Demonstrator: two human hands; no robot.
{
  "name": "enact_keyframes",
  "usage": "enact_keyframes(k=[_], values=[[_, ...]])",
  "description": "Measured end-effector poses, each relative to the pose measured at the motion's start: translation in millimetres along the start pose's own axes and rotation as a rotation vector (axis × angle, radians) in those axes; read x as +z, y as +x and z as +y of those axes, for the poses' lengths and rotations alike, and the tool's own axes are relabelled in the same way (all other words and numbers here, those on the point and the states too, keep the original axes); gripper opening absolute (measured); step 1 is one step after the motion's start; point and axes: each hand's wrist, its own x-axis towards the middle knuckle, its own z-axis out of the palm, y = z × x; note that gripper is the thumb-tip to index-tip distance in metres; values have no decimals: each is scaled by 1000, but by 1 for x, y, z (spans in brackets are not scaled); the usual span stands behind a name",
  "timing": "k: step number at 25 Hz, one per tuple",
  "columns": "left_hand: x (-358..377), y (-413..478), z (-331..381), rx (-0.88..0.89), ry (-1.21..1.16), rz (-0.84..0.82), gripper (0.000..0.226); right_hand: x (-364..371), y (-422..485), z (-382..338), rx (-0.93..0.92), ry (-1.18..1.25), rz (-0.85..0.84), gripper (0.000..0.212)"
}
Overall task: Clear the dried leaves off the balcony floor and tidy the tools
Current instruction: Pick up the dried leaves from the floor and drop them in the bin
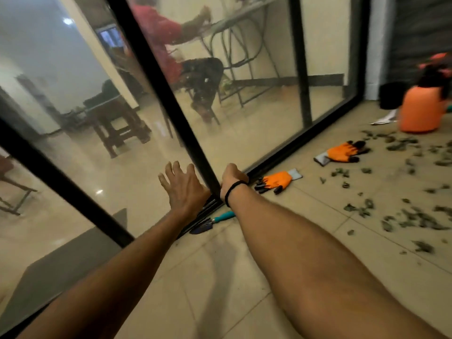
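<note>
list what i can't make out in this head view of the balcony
- Right hand: its fingers are hidden behind its own back, so whether it holds the door frame is unclear.
- Trowel: the handle's end is covered by the right forearm.
- Orange container: motion-blurred, its top cut by the right edge.
- Dried leaves: blurred, too small to count.

Home balcony: tiled floor (244,277), sliding glass door (244,106), living room furniture (115,118) behind, scattered dried leaves (403,216).
</note>
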Motion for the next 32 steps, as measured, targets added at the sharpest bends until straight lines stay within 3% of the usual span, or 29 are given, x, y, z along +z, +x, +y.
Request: enact_keyframes(k=[6,8,10,12,17,19,23,29,32], values=[[5,0,108,385,131,-73,71,-87,84,-14,-9,21,166,34],[1,2,137,472,70,-72,62,-116,64,-34,22,67,199,28],[-1,14,158,478,-47,-122,48,-135,39,-55,2,102,241,39],[10,25,167,437,-129,-248,38,-152,33,-70,-29,118,302,52],[72,30,121,329,-75,-498,18,-150,39,-57,-106,-19,301,28],[104,25,80,216,-126,-597,18,-134,50,-32,-76,-233,184,9],[169,-9,-11,-39,-276,-794,34,-113,71,26,-4,-640,-25,3],[255,-100,-88,-377,-416,-731,60,-125,103,90,16,-879,-12,9],[275,-122,-93,-381,-395,-614,51,-154,114,103,43,-939,33,8]])
